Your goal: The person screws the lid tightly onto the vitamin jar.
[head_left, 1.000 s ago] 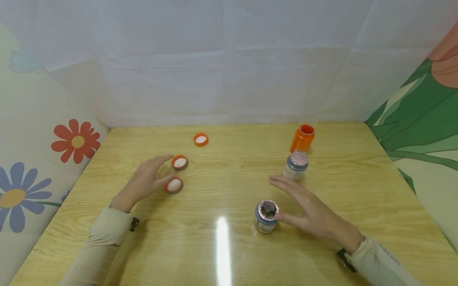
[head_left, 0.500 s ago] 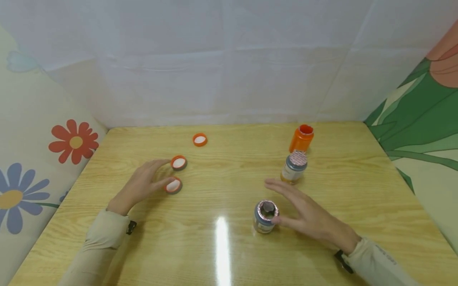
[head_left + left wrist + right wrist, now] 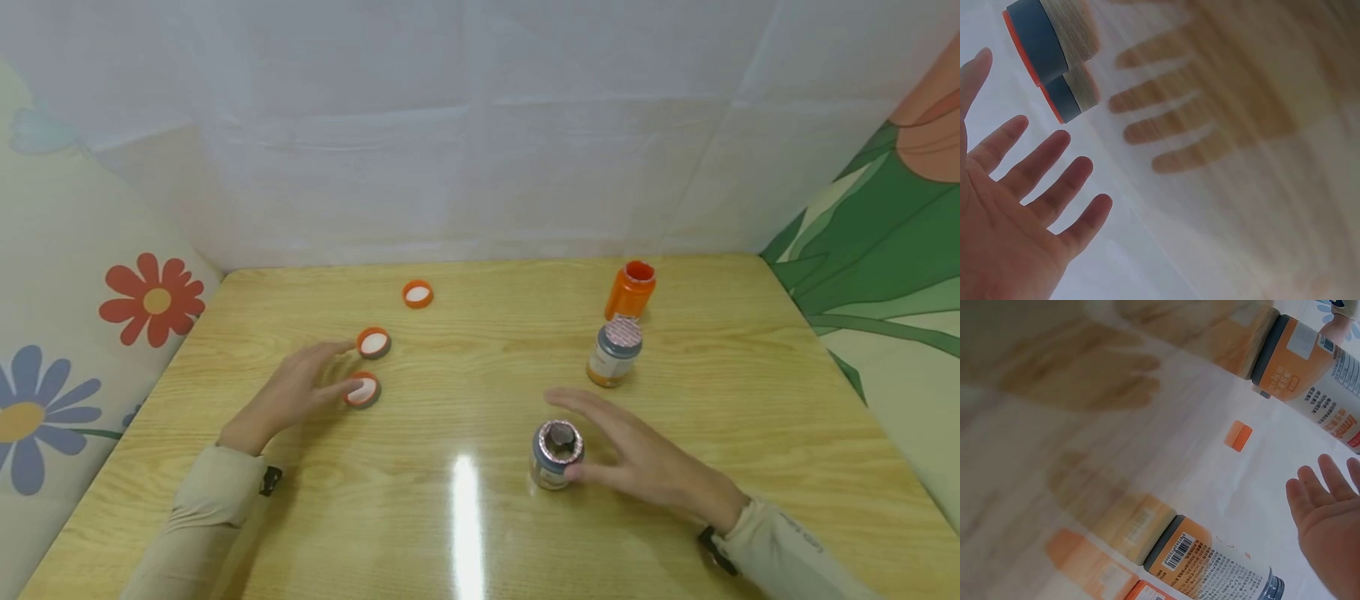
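Observation:
My left hand [image 3: 300, 387] hovers at the left, fingers spread, beside two upturned grey lids with orange insides, a nearer lid [image 3: 363, 390] and a farther lid [image 3: 373, 342]. In the left wrist view, a gap shows between those fingers and the grey lids [image 3: 1038, 40]. My right hand [image 3: 641, 458] is beside an upright bottle [image 3: 551, 477] with a grey neck and a torn foil seal; its thumb overlaps the bottle's right side in the head view. The right wrist view shows straight fingers apart from the bottle [image 3: 1313, 375], holding nothing.
Behind the right hand stands a second labelled bottle [image 3: 611, 362] with foil across its mouth. An orange bottle [image 3: 630, 292], its mouth uncovered, is behind that. A third, orange lid [image 3: 417, 294] lies upturned toward the table's back edge. White cloth [image 3: 480, 167] hangs behind the wooden table [image 3: 465, 350].
My right hand has come slightly nearer and to the left, toward the front bottle. The left hand has drawn a little back from the lids. Bottles and lids keep their arrangement.

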Motion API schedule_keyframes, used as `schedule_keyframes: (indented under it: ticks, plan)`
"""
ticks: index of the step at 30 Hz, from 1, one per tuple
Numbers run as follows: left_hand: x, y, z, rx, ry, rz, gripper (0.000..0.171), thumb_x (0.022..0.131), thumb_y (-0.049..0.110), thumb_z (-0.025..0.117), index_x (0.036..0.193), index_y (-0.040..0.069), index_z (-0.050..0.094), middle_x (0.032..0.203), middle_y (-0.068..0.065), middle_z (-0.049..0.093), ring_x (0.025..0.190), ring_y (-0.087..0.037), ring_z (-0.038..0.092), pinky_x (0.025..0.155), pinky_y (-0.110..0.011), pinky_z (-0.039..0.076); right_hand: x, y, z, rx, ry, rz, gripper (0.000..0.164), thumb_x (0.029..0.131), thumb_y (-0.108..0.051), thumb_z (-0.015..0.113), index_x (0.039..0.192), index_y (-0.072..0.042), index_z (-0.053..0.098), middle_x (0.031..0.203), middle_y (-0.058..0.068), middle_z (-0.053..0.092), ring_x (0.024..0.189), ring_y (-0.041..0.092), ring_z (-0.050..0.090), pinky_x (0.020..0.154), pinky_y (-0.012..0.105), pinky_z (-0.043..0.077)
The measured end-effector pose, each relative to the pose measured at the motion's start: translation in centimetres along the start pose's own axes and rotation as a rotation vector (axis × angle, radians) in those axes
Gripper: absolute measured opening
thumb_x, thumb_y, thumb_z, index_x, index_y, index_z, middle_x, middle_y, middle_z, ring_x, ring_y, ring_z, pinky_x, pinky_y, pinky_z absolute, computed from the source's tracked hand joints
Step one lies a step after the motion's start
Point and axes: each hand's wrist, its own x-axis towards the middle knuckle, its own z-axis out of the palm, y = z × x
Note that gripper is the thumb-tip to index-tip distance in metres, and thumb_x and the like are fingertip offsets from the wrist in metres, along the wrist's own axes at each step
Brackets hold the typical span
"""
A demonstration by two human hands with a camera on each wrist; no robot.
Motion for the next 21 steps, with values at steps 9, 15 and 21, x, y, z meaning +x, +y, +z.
schedule_keyframes:
  ticks: [9,15,21]
  plan:
    - [-0.22,-0.18,-0.01,-0.032,-0.063,-0.028,0.064,0.088,0.039,0.074,0.138,0.005,0.054,0.14,-0.02,0.057,0.13,-0.044,0.049,0.106,-0.063,0.038,0.18,-0.13,0.17,0.052,-0.049,0.064,0.085,0.08,-0.042,0.079,0.151,-0.024,0.037,0.154,0.004,0.045,0.14,0.032,0.044,0.109,0.062,0.038]
    - [-0.18,-0.5,0.2,-0.027,-0.069,0.005,0.065,0.084,0.039,0.078,0.136,0.005,0.058,0.134,-0.018,0.061,0.127,-0.041,0.053,0.106,-0.06,0.04,0.43,-0.21,0.25,0.135,-0.073,0.118,0.09,0.072,-0.039,0.086,0.149,-0.027,0.04,0.152,-0.002,0.047,0.142,0.026,0.042,0.113,0.06,0.034]
    - [-0.17,-0.69,0.41,-0.021,-0.098,0.006,0.067,0.079,0.048,0.079,0.133,0.012,0.062,0.135,-0.016,0.06,0.127,-0.04,0.052,0.105,-0.062,0.04,0.69,-0.09,0.25,0.156,-0.102,0.098,0.088,0.071,-0.038,0.087,0.146,-0.018,0.046,0.147,-0.003,0.052,0.139,0.023,0.046,0.113,0.057,0.035]
